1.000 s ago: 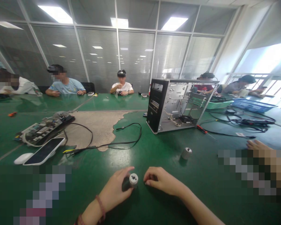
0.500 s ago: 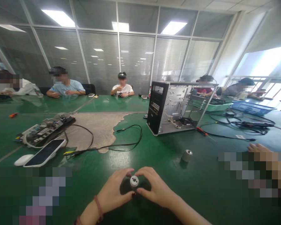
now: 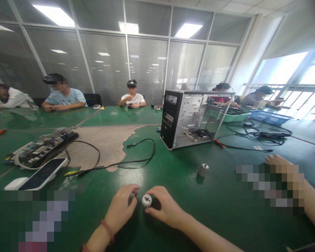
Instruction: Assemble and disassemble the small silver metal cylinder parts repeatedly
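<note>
Metal cylinder (image 3: 147,203): seen at the near center of a green table (image 3: 173,175), its pale round top with dark recesses turned up toward my camera; I cannot tell whether its base meets the surface.

Right hand (image 3: 166,208): curved around the cylinder from the right, thumb on the near side and fingers on the far side, pinching it between them as I watch from afar.

Left hand (image 3: 123,204): just to the left of the cylinder and apart from it, fingertips drawn close to the thumb; I cannot tell from my feed whether anything small is caught there. A reddish bracelet (image 3: 108,229) circles the wrist.

Second cylinder (image 3: 203,169): upright on the table, beyond the Right hand and to its right, touched by no one.

Computer case (image 3: 170,119): black at the front, its bare metal interior exposed, farther back at right of center. A screwdriver (image 3: 219,143) with a red handle lies near its base.

Black cable (image 3: 136,161): looped across the table beyond the hands, partly over a bare, peeled patch (image 3: 107,140).

Electronic assembly (image 3: 39,148): at left, just behind a white device (image 3: 43,176) with a dark screen.

Co-worker's hand (image 3: 275,161): resting at right, well apart from the cylinder I am following, the forearm partly masked by blurred blocks.

Baskets: one green (image 3: 236,118), one blue (image 3: 273,117), side by side at far right.
</note>
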A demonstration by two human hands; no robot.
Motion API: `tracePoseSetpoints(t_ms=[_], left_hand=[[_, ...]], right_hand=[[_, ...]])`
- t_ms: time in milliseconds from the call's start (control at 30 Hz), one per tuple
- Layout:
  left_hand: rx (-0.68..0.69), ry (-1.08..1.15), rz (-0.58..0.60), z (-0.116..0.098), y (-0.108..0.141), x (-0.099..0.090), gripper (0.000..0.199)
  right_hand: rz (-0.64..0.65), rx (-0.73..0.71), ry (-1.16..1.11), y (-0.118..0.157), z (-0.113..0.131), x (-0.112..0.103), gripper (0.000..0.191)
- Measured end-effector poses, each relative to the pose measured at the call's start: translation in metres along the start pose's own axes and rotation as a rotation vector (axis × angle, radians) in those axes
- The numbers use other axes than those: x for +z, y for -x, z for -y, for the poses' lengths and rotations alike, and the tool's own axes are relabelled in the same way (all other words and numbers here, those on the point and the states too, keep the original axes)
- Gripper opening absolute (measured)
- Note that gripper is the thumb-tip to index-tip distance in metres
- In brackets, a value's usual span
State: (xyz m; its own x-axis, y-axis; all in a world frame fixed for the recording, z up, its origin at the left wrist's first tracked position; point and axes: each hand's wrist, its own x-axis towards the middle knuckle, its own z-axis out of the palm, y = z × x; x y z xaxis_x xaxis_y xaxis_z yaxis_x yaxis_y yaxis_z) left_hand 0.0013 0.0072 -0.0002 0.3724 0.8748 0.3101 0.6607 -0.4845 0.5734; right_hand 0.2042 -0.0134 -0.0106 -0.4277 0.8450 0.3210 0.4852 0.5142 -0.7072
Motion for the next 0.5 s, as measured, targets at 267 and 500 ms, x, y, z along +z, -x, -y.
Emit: tracePoseSetpoints(t_ms=[267,500], left_hand=[[-0.005,-0.028,0.017,-0.003,0.000,-0.001,0.026],[0.010,-0.044,0.038,-0.006,0.000,-0.003,0.022]], right_hand=[[-0.078,-0.002,-0.015,0.003,-0.001,0.001,0.031],[-0.250,-0.026,0.042,0.008,-0.006,-0.027,0.031]])
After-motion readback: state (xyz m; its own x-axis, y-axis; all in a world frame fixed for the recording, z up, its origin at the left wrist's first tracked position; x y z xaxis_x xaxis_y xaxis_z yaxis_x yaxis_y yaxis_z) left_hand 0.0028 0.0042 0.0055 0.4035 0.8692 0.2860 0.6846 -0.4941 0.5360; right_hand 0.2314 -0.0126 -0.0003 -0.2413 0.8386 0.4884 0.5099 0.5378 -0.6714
